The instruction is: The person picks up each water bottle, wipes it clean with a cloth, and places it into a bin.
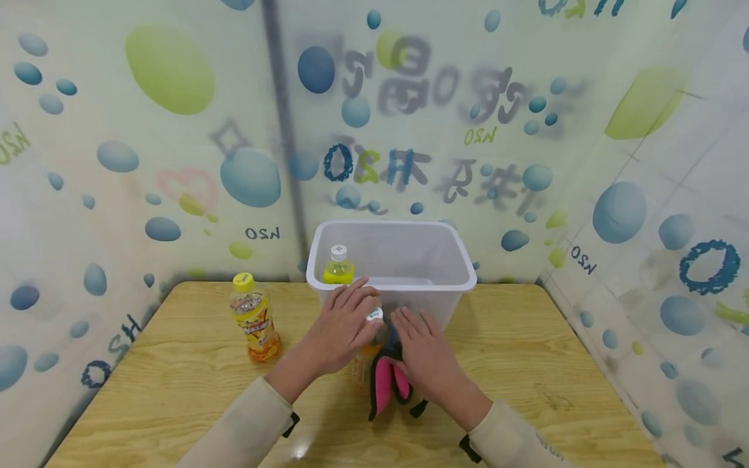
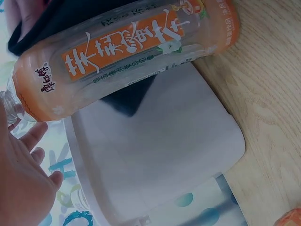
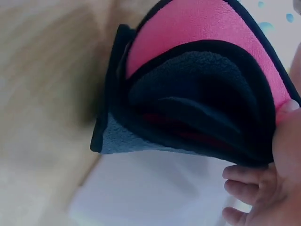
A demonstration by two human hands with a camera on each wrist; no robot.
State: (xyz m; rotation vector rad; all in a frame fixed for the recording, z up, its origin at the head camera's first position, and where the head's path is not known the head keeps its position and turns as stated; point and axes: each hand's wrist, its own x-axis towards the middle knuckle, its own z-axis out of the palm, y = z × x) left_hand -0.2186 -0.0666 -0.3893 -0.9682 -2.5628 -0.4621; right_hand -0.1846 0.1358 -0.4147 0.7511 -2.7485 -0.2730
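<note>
My left hand is at the top of a clear drink bottle with an orange label, thumb and forefinger around its white cap. The bottle stands in front of the white bin. Beside it, my right hand pinches a folded padded cloth piece, its thumb on the edge and its other fingers extended. The cloth is pink on one face and dark grey-blue on the other, with black edging. It overlaps the bottle in the left wrist view and hides part of it.
The white plastic bin stands at the table's back edge, with a white-capped yellow bottle inside at its left. A yellow-capped orange drink bottle stands on the wooden table to the left. Printed walls enclose the table.
</note>
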